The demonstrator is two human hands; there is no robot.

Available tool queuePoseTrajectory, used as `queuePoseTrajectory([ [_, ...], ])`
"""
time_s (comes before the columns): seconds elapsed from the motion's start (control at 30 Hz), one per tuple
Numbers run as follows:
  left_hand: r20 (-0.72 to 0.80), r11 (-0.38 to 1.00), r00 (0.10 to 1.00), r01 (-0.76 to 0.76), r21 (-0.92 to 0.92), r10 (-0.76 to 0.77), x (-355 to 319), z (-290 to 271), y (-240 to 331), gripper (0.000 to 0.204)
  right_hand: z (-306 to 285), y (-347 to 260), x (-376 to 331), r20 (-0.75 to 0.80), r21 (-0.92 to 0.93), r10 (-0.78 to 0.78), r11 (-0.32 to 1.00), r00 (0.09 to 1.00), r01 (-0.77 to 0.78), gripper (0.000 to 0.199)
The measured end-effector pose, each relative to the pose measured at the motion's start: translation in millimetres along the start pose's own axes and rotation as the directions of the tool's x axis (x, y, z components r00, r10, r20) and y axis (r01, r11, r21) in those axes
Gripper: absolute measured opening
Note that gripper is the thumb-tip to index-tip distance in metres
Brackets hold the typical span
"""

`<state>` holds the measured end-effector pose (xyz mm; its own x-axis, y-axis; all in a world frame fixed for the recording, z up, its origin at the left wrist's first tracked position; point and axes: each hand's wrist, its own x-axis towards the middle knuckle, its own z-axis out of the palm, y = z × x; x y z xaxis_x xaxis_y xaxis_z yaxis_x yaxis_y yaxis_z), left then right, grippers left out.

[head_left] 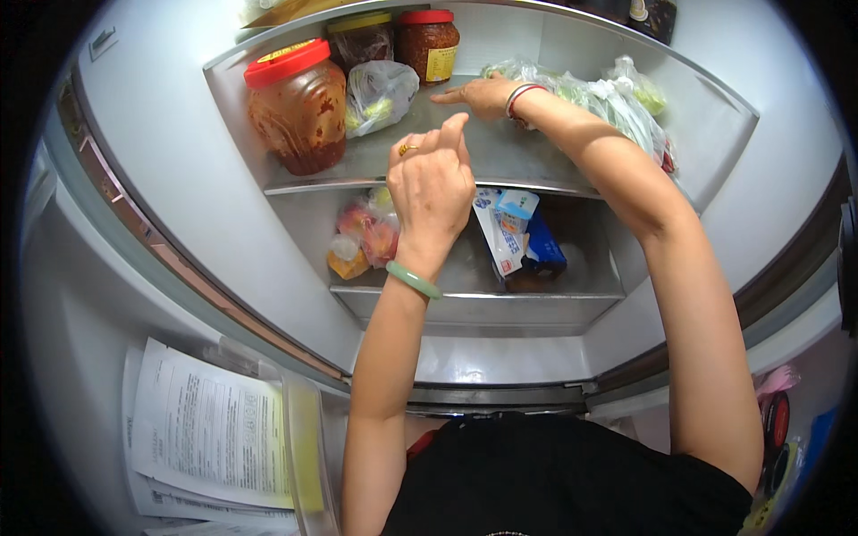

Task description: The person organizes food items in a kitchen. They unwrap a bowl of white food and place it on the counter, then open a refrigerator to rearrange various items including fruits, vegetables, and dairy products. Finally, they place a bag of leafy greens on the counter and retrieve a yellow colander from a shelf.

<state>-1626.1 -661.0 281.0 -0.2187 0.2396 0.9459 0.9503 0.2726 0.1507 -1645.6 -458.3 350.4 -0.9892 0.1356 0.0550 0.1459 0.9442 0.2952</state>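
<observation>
My left hand point(431, 183), with a ring and a green bangle point(413, 280) on its wrist, is raised before the upper fridge shelf point(500, 147). Its fingers bend loosely away from me, partly hidden, and no object shows in them. Farther in, my right hand point(483, 96) reaches over that shelf, its index finger stretched to the left. Beside it are clear plastic bags point(617, 103) of green produce; whether the hand touches them cannot be made out. Left of both hands sits a knotted plastic bag point(382, 94) with something pale green inside.
A large red-lidded jar point(297, 107) stands at the shelf's left, with a smaller red-lidded jar point(427, 49) and a dark jar point(360, 40) behind. Below lie bagged fruit point(366, 234) and blue-and-white boxes point(518, 232). Papers point(214, 429) rest in the left door.
</observation>
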Motion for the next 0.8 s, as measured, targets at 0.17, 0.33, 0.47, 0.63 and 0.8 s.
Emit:
queuePoseTrajectory([
  [0.17, -0.124, 0.804, 0.992, -0.062, -0.592, -0.014, -19, -29, 11, 0.024, -14, 12, -10, -0.049, 0.46, -0.163, 0.872, 0.985, 0.167, 0.079],
  [0.33, 0.376, -0.077, 0.754, 0.401, -0.913, -0.539, -66, -45, 30, 0.031, 1, 6, -5, 0.019, 0.231, 0.044, 0.972, 0.999, -0.047, 0.074],
  [0.47, 0.619, -0.482, 0.591, 0.396, -0.781, -0.518, -80, -43, 15, 0.036, 8, 0, 8, 0.001, 0.252, 0.017, 0.968, 1.0, -0.016, 0.077],
  [0.63, 0.65, -0.499, 0.594, 0.428, -0.754, -0.474, -81, -50, 20, 0.035, -7, 2, 28, 0.096, 0.333, 0.047, 0.94, 0.994, -0.077, 0.069],
  [0.8, 0.681, -0.552, 0.572, 0.419, -0.721, -0.457, -91, -45, 13, 0.036, -8, 0, 39, 0.192, 0.325, 0.097, 0.933, 0.977, -0.156, 0.073],
])
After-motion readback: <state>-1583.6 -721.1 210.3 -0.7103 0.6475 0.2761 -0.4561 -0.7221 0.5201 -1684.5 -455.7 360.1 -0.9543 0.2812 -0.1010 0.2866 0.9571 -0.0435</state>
